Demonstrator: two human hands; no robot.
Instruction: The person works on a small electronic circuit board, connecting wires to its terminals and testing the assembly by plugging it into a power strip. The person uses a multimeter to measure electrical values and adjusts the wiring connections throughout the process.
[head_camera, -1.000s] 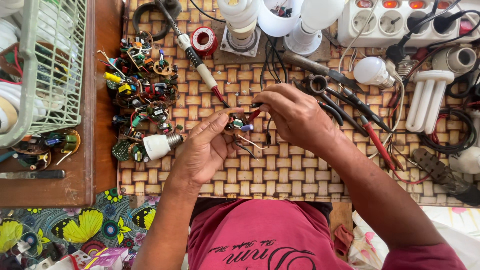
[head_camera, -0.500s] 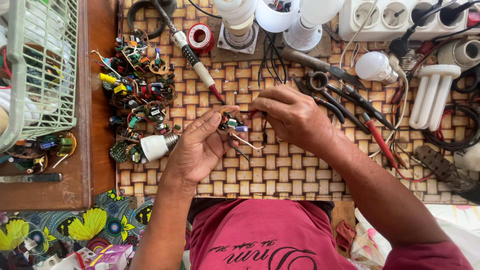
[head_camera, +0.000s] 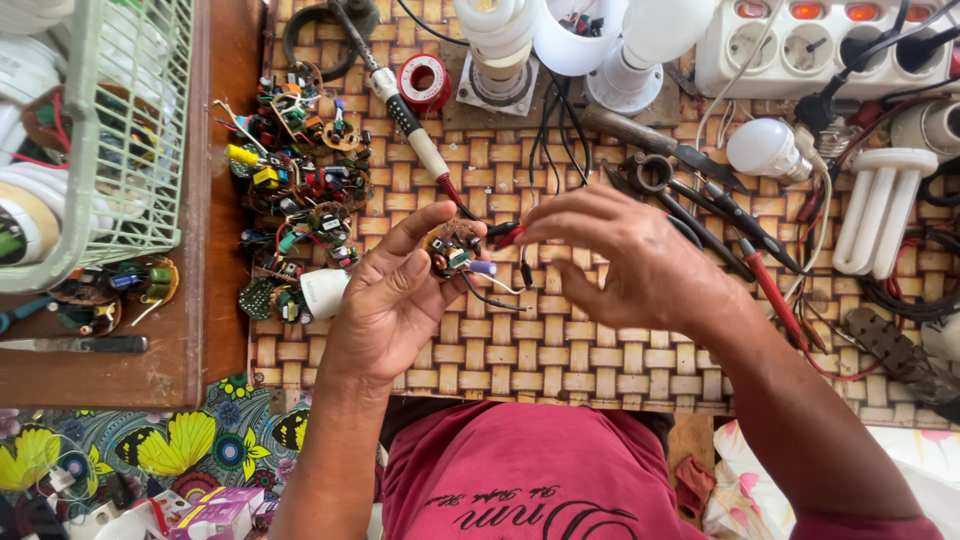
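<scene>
Pinched in the left hand (head_camera: 390, 300), a circuit board (head_camera: 452, 248); right hand (head_camera: 630, 265) grips its wires (head_camera: 507, 234) (fingertips hidden).

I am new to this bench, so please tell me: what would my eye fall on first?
At centre, the left hand holds a small round circuit board while the right hand pinches its wires. Left of them lies a bright heap of boards; at top right, a power strip glows with red switches.

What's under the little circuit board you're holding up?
The circuit board sits in the left hand, loose wires hanging below it over the woven mat. The board's underside is hidden, and the right hand covers the mat beside it.
</scene>
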